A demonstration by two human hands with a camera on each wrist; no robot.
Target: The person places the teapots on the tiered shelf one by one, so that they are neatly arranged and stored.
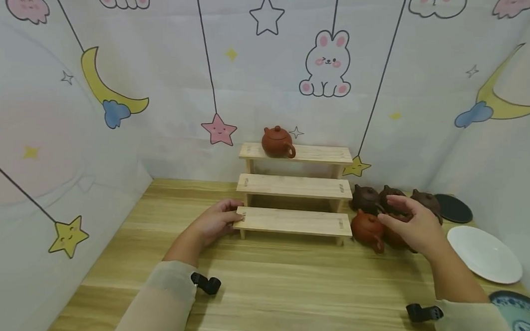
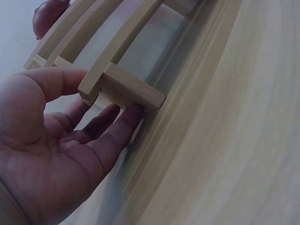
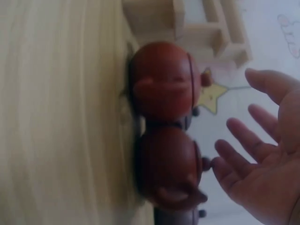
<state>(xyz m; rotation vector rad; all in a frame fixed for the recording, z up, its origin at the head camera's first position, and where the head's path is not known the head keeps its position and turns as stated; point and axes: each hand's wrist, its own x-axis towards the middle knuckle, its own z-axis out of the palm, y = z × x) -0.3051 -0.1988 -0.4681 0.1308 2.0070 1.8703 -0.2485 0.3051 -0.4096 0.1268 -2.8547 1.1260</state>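
Note:
A three-step wooden stand (image 1: 293, 221) is at the middle of the table. My left hand (image 1: 212, 223) grips the left end of its lowest step; in the left wrist view the thumb lies on the step's end and fingertips touch the leg (image 2: 133, 86). On the top step sits an orange-brown teapot (image 1: 276, 142). Over the teapots right of the stand hovers my right hand (image 1: 419, 228), fingers spread, holding nothing. Nearest it are an orange-brown teapot (image 3: 161, 79) and a redder teapot (image 3: 168, 164). Dark brown teapots (image 1: 366, 197) stand behind, partly hidden by the hand.
A round black plate (image 1: 455, 209) lies at the back right. In front of it are a white plate (image 1: 485, 254) and, at the right edge, a blue patterned plate (image 1: 520, 314). A cartoon-printed cloth (image 1: 175, 71) hangs behind and beside the wooden table (image 1: 294, 297).

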